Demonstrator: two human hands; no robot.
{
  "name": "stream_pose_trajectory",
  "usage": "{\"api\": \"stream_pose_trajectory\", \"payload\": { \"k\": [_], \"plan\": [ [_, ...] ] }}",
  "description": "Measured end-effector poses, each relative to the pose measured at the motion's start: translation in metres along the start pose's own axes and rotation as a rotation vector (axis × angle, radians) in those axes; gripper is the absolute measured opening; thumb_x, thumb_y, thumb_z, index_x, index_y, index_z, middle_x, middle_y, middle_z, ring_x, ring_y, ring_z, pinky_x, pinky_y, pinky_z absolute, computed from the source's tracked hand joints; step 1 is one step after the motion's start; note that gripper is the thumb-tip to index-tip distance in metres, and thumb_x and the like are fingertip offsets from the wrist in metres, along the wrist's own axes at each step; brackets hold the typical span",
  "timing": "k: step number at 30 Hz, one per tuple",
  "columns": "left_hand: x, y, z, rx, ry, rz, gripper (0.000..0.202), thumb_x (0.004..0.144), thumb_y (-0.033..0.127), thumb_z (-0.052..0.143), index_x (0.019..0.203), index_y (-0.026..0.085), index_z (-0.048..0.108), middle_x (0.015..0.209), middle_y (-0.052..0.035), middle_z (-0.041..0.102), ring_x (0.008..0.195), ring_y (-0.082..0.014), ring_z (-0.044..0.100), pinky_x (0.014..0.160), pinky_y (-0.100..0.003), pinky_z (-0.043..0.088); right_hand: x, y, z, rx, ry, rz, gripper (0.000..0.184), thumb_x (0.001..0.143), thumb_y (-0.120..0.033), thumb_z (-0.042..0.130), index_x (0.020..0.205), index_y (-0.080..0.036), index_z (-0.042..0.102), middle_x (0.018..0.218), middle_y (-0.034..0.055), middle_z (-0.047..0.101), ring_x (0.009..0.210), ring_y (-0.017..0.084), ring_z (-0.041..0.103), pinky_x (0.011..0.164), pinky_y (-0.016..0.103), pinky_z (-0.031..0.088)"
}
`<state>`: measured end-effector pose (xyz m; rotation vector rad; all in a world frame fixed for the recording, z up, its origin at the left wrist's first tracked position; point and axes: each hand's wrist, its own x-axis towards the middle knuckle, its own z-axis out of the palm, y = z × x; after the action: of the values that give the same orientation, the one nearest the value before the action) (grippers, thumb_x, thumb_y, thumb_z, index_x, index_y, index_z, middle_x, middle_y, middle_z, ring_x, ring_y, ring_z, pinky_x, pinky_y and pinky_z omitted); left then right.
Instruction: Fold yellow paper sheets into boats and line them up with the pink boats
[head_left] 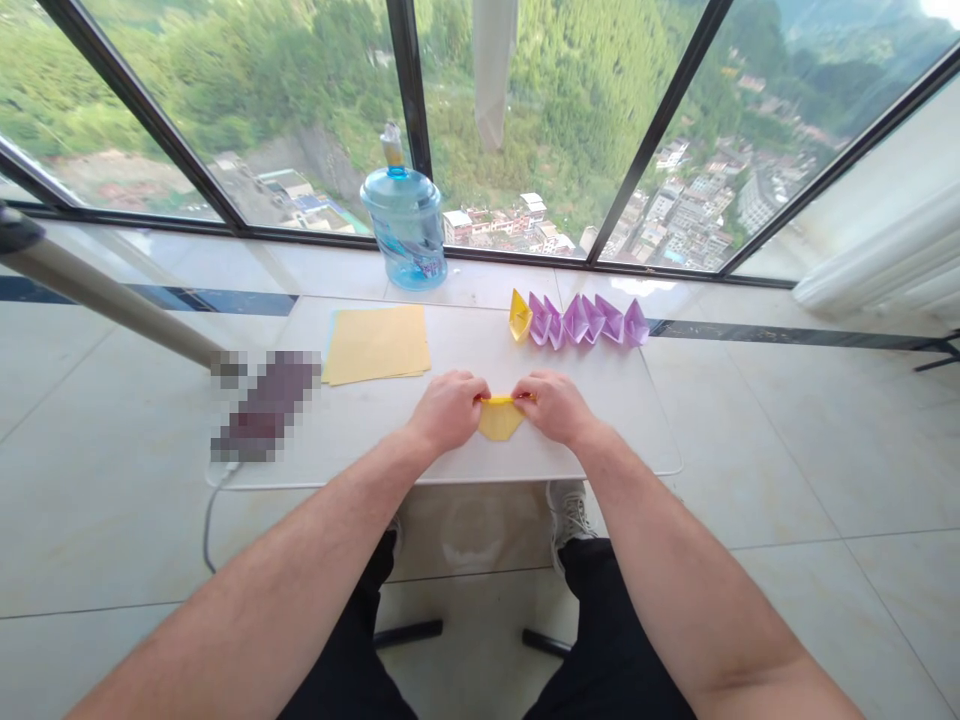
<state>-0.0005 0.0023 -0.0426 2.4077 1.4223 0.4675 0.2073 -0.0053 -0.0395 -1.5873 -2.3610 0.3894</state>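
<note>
A folded piece of yellow paper is between my hands, just above or on the white table. Its upper edge is a folded strip, and the lower part narrows with slanted corners. My left hand pinches the left end of the strip. At the right end, my right hand pinches it with thumb and fingers. Beyond my right hand stand several purple folded paper boats in a row, with one yellow paper boat at the row's left end.
A stack of yellow paper sheets lies on the white table. Left of it is a blurred-out device with a cable. A blue water jug stands behind the table, by the windows. A pole slants in from the left.
</note>
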Motion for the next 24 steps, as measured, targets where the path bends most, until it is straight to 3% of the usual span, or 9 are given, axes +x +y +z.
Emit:
{"api": "stream_pose_trajectory", "payload": {
  "k": [7,14,19,24],
  "plan": [
    [-0.003,-0.012,0.001,-0.090,0.017,0.009,0.029,0.082,0.017,0.052,0.090,0.023,0.079,0.092,-0.0055,0.071,0.089,-0.0206,0.064,0.088,-0.034,0.052,-0.005,0.010,0.006,0.068,0.055,-0.033,0.013,0.091,-0.021,0.063,0.092,-0.023,0.076,0.091,0.0028,0.068,0.092,0.016,0.059,0.088,0.026,0.042],
    [-0.008,-0.018,-0.003,-0.070,-0.027,0.117,0.035,0.079,0.012,0.050,0.097,0.022,0.078,0.094,-0.0064,0.069,0.093,-0.0215,0.063,0.090,-0.036,0.050,-0.011,0.009,0.008,-0.009,0.064,-0.136,0.022,0.094,-0.018,0.055,0.103,-0.023,0.075,0.097,0.0064,0.066,0.096,0.019,0.054,0.091,0.029,0.042],
    [-0.013,-0.012,-0.006,0.013,-0.039,0.184,0.031,0.084,0.014,0.051,0.099,0.021,0.077,0.095,-0.0085,0.067,0.093,-0.0228,0.061,0.089,-0.039,0.049,-0.019,0.009,0.008,-0.112,0.038,-0.182,0.028,0.095,-0.017,0.052,0.110,-0.025,0.074,0.107,0.0084,0.066,0.103,0.022,0.050,0.094,0.034,0.038],
    [-0.016,0.003,-0.002,0.139,-0.008,0.180,0.024,0.091,0.025,0.051,0.089,0.019,0.074,0.093,-0.0101,0.065,0.093,-0.0244,0.059,0.087,-0.040,0.047,-0.021,0.003,0.002,-0.225,0.018,-0.192,0.025,0.097,-0.020,0.049,0.104,-0.023,0.073,0.111,0.0079,0.068,0.105,0.023,0.051,0.092,0.036,0.034]
  ]
}}
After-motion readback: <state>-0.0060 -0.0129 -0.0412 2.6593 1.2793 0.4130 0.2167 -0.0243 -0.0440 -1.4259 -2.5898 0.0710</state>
